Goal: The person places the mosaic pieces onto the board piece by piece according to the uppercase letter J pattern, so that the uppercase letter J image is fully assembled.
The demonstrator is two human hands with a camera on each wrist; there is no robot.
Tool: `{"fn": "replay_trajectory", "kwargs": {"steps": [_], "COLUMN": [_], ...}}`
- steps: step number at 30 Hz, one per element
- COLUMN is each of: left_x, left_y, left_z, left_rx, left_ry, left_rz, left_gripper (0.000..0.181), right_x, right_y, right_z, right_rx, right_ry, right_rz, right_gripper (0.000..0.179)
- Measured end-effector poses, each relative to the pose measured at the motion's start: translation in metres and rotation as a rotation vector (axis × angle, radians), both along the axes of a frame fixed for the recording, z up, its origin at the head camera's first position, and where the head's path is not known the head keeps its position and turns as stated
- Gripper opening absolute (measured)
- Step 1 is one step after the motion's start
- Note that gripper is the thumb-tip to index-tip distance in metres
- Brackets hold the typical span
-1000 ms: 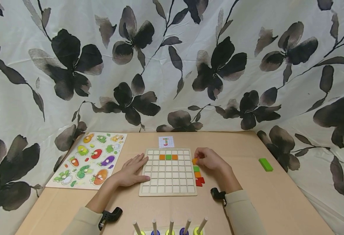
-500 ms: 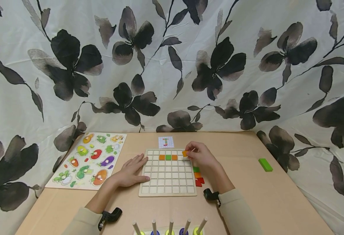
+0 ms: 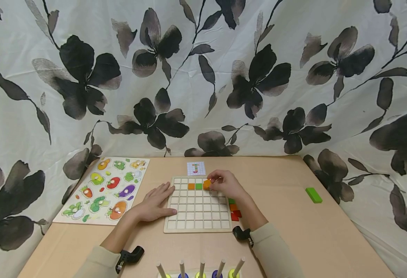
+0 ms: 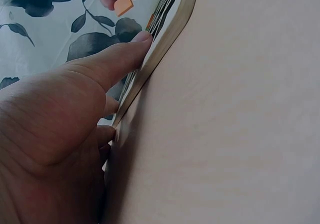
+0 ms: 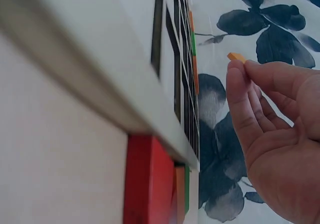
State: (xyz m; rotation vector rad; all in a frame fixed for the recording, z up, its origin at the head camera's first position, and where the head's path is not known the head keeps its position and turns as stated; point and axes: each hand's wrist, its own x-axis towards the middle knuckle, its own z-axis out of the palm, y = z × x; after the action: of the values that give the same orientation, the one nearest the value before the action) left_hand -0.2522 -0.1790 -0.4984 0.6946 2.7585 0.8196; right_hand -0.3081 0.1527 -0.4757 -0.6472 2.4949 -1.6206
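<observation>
A wooden grid board [image 3: 197, 228] lies mid-table, with an orange tile [image 3: 191, 186] and a green tile [image 3: 199, 186] side by side in an upper row. My left hand [image 3: 155, 204] rests along the board's left edge, fingers straight, thumb on the rim. Between thumb and fingertip, my right hand [image 3: 228, 185] pinches an orange tile [image 5: 237, 57] above the upper rows. In the head view that tile overlaps a second orange tile of the row. Right of the board lie loose tiles, among them a red tile [image 5: 145, 179], partly behind my right forearm.
A small pattern card [image 3: 196, 168] lies behind the board. To the left is a vegetable picture board [image 3: 102, 193]. A green block [image 3: 314, 195] sits far right, and a stand with wooden pegs [image 3: 202, 268] is at the front edge. A floral cloth [image 3: 203, 77] hangs behind the table.
My right hand has carried the orange tile from the board's right side leftward, over the upper rows. My left hand has stayed at the left edge.
</observation>
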Motion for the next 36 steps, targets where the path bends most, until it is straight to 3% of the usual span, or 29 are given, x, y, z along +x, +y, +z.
{"fn": "replay_trajectory", "kwargs": {"steps": [8,26,36], "left_x": [0.001,0.002,0.002], "left_y": [0.0,0.0,0.0], "left_z": [0.001,0.001,0.0], "left_rx": [0.003,0.01,0.013], "left_ry": [-0.004,-0.006,0.005], "left_rz": [0.003,0.004,0.002], "left_gripper": [0.095,0.095,0.095], "right_x": [0.003,0.003,0.007], "right_y": [-0.01,-0.024,-0.025], "right_z": [-0.002,-0.018,-0.017], "right_rx": [0.04,0.184,0.227], "right_ry": [-0.006,0.065,0.073], "right_rz": [0.042,0.037,0.043], "right_gripper": [0.019,0.021,0.017]}}
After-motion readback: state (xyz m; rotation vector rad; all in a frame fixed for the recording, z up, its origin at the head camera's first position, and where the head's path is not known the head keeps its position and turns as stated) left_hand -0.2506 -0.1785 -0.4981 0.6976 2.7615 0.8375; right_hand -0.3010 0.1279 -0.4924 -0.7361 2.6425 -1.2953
